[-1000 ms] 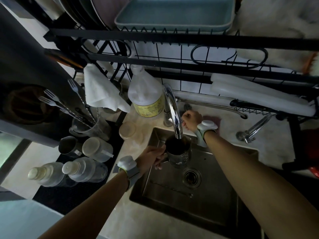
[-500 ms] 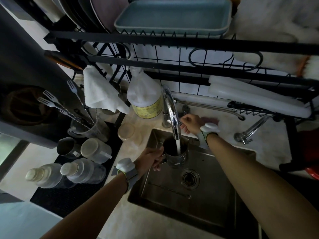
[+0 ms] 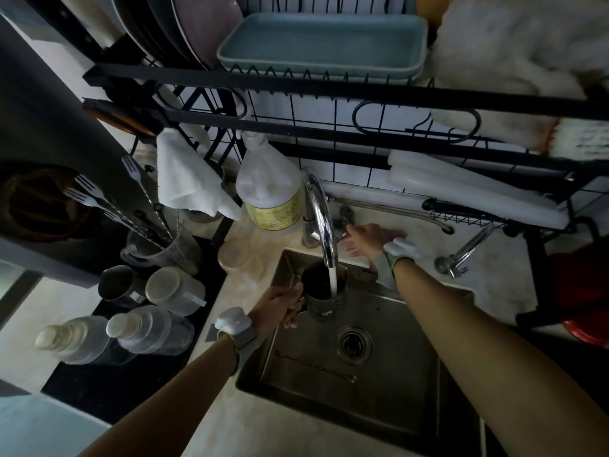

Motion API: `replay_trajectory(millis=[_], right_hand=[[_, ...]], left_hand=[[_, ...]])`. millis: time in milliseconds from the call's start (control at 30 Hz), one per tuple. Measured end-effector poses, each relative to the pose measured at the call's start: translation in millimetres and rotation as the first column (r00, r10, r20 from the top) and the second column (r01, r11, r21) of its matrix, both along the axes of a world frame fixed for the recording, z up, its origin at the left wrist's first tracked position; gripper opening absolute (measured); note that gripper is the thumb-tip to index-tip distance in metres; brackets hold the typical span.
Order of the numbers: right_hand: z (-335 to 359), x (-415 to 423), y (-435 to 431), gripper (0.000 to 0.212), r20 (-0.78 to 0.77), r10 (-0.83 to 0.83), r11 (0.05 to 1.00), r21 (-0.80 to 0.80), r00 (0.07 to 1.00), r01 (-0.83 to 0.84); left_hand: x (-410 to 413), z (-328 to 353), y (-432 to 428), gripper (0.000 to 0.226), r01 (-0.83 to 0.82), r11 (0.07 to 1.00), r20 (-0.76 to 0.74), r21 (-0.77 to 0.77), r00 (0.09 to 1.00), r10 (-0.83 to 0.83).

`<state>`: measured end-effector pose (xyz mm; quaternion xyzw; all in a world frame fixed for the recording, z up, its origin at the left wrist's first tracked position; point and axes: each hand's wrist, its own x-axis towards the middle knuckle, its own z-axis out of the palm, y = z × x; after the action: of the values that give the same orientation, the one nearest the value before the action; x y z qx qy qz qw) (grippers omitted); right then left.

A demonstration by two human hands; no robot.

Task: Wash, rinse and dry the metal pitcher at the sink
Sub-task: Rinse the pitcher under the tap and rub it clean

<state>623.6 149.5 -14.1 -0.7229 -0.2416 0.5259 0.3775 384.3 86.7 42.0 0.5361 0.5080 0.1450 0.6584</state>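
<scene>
My left hand [image 3: 280, 305] grips the handle of the metal pitcher [image 3: 321, 293] and holds it upright over the far left corner of the steel sink [image 3: 379, 390]. The curved chrome faucet [image 3: 319, 209] pours a white stream of water straight into the pitcher's dark mouth. My right hand [image 3: 365, 239] hovers just right of the faucet's base by the tap lever, fingers spread, holding nothing.
A soap jug [image 3: 270, 192] with a yellow label stands left of the faucet. A white cloth [image 3: 188, 179] hangs from the black dish rack [image 3: 329, 87] overhead. Cups, bottles [image 3: 115, 334] and a beaker of forks [image 3: 161, 245] crowd the left counter. The drain [image 3: 354, 344] sits mid-sink.
Water started flowing from the faucet into the pitcher. My right hand let go of the tap lever and opened, drawing slightly right. The pitcher stayed under the spout.
</scene>
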Motion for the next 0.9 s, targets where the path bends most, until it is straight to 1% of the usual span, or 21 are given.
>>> replay_trajectory(millis=[133, 200, 300, 433, 600, 800, 900], right_hand=[[9.1, -0.6, -4.0, 0.048, -0.061, 0.068, 0.997, -0.044, 0.996, -0.070], [12.7, -2.2, -4.8, 0.047, -0.060, 0.061, 0.997, -0.045, 0.996, -0.064], [17.7, -6.8, -3.7, 0.047, -0.104, 0.076, 0.993, -0.086, 0.992, -0.085], [22.3, -8.7, -1.5, 0.046, -0.129, 0.056, 0.989, -0.130, 0.990, -0.073], [24.3, -10.2, -2.5, 0.046, -0.149, 0.054, 0.983, -0.167, 0.987, -0.079], [35.7, -12.8, -6.0, 0.050, -0.129, 0.059, 0.974, -0.210, 0.990, -0.085], [38.2, -13.8, -7.2, 0.047, -0.127, 0.033, 0.979, -0.195, 0.991, -0.058]], left_hand=[[-0.4, -1.6, -2.2, 0.050, -0.009, 1.000, -0.002, 0.001, 1.000, 0.009], [-2.1, -1.8, -3.2, 0.051, -0.011, 1.000, -0.014, 0.004, 1.000, 0.011], [-2.8, -2.5, -3.5, 0.050, -0.025, 1.000, -0.032, 0.007, 0.999, 0.025], [0.1, -2.6, -4.6, 0.050, -0.034, 0.999, -0.018, -0.009, 0.999, 0.034], [1.0, -4.3, -6.3, 0.050, -0.029, 1.000, -0.032, -0.001, 0.999, 0.029], [1.5, -11.7, -6.2, 0.051, -0.029, 1.000, -0.040, -0.012, 0.999, 0.029], [1.0, -12.5, -7.5, 0.051, -0.028, 1.000, -0.033, -0.009, 0.999, 0.027]])
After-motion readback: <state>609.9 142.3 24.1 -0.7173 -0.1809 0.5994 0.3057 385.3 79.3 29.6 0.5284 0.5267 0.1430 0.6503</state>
